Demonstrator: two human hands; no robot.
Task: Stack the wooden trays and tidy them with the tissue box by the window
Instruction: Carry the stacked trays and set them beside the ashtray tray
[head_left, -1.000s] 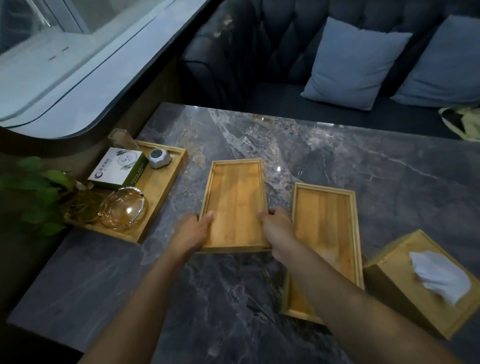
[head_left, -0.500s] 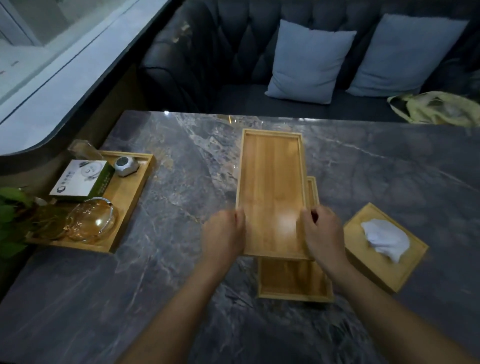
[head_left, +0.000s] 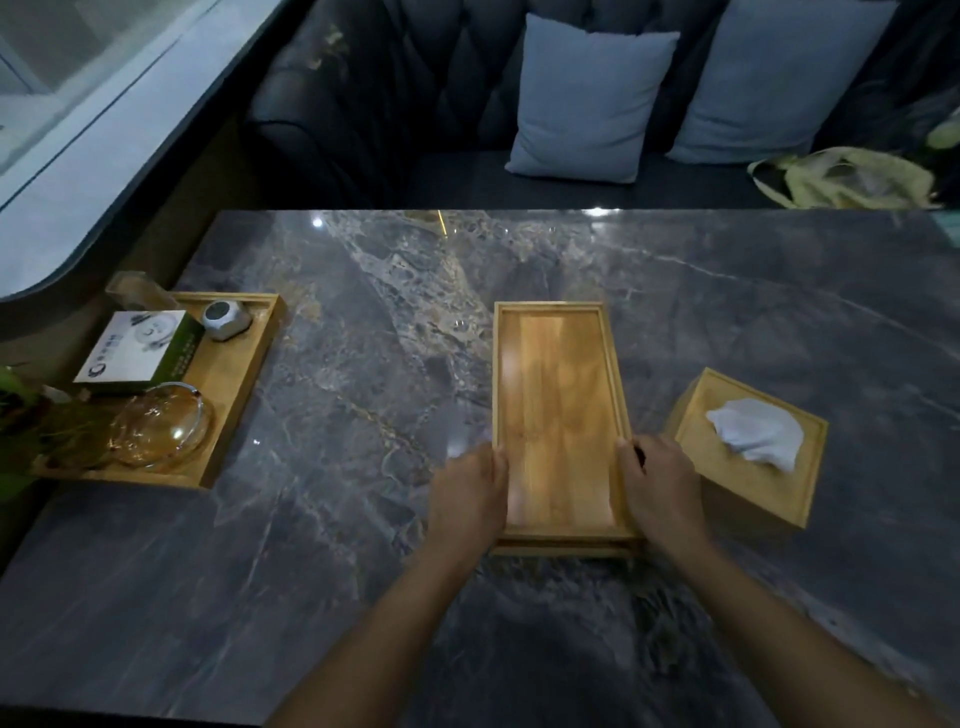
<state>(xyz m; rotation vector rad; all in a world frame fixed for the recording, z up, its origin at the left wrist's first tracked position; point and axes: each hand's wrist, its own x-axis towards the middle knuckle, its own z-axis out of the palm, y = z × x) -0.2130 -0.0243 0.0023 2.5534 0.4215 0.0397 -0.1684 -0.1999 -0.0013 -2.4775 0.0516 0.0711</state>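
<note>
An empty wooden tray (head_left: 558, 410) lies stacked on a second tray, of which only the near edge (head_left: 563, 550) shows underneath. My left hand (head_left: 470, 496) grips the top tray's near left side and my right hand (head_left: 657, 491) grips its near right side. A wooden tissue box (head_left: 753, 470) with a white tissue sticking out stands just right of the stack, close to my right hand. The window (head_left: 78, 78) runs along the far left.
A third wooden tray (head_left: 236, 384) at the table's left edge holds a green-white box (head_left: 140, 345), a small grey gadget (head_left: 226, 319) and a glass bowl (head_left: 161, 431). A plant (head_left: 15, 415) is beside it. A dark sofa with two cushions (head_left: 587, 96) lies beyond the marble table (head_left: 363, 364).
Both hands carried the tray to the right, over the second tray, and lowered it. It now rests squarely on that tray, which it hides almost fully.
</note>
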